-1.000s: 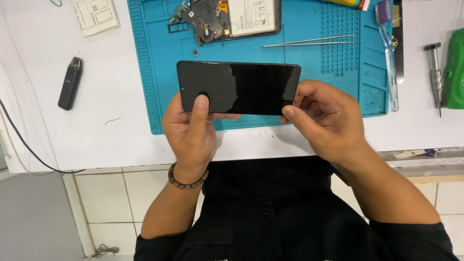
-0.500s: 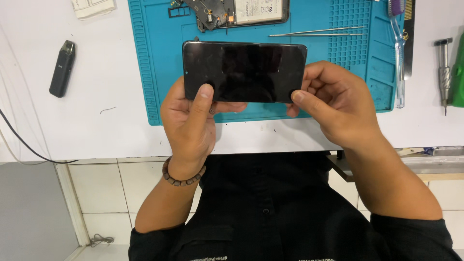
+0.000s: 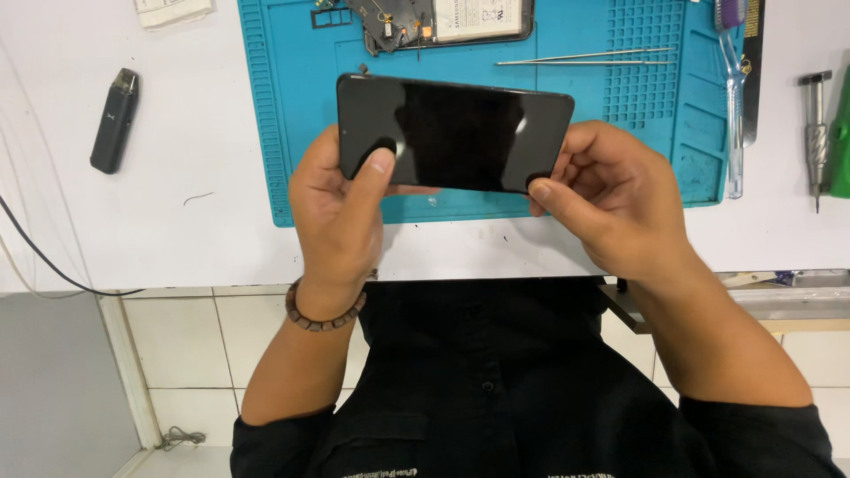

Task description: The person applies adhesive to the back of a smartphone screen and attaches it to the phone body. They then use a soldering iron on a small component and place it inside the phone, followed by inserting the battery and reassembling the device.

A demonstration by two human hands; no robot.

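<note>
I hold a black phone screen panel (image 3: 460, 133) flat and lengthwise above the teal work mat (image 3: 283, 115). My left hand (image 3: 341, 217) grips its left end, thumb pressed on the glass near the lower left corner. My right hand (image 3: 611, 208) grips the right end, thumb at the lower right corner. The glass is dark and shows faint reflections. A bead bracelet circles my left wrist.
An opened phone body with exposed circuit board (image 3: 434, 19) lies at the mat's far edge. Metal tweezers (image 3: 584, 60) lie on the mat, a toothbrush (image 3: 733, 106) at its right side. A small black device (image 3: 115, 119) and a dark cable (image 3: 35, 252) lie left; a screwdriver (image 3: 813, 133) lies far right.
Both hands with the screen panel have shifted slightly to the right and farther over the mat. My grip on both ends stays the same.
</note>
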